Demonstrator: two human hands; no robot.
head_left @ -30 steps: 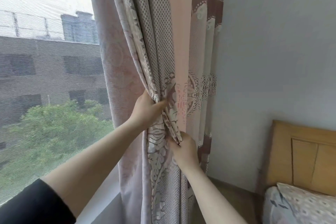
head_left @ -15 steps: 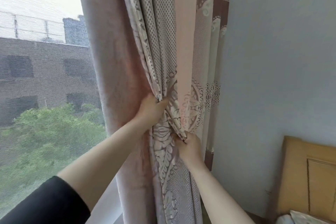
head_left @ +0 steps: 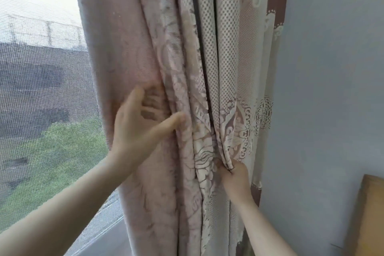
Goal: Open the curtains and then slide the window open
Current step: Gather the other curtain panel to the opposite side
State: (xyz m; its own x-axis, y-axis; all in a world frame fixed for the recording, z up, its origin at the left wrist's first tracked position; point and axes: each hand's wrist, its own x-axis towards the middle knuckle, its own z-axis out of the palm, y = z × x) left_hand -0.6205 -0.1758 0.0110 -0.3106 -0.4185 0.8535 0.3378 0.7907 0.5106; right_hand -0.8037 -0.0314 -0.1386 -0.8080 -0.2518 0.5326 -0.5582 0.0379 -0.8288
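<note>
The pink and cream patterned curtain (head_left: 224,52) hangs bunched in folds against the right wall, drawn off the window (head_left: 41,100). My left hand (head_left: 137,131) is spread flat against the curtain's left folds, fingers apart, gripping nothing. Lower and to the right, my right hand (head_left: 235,174) pinches a gathered fold of the curtain at about waist height. The window to the left is uncovered, showing a mesh screen with a building and green trees behind it. Its frame and any handle are hidden by the curtain.
A pale blue wall (head_left: 332,89) rises right of the curtain. The corner of a wooden headboard (head_left: 367,218) shows at the lower right. A light window sill (head_left: 108,243) runs along the bottom left.
My left hand has let go of the gathered fold and opened flat against the cloth. The view has moved closer to the curtain. My right hand keeps its pinch.
</note>
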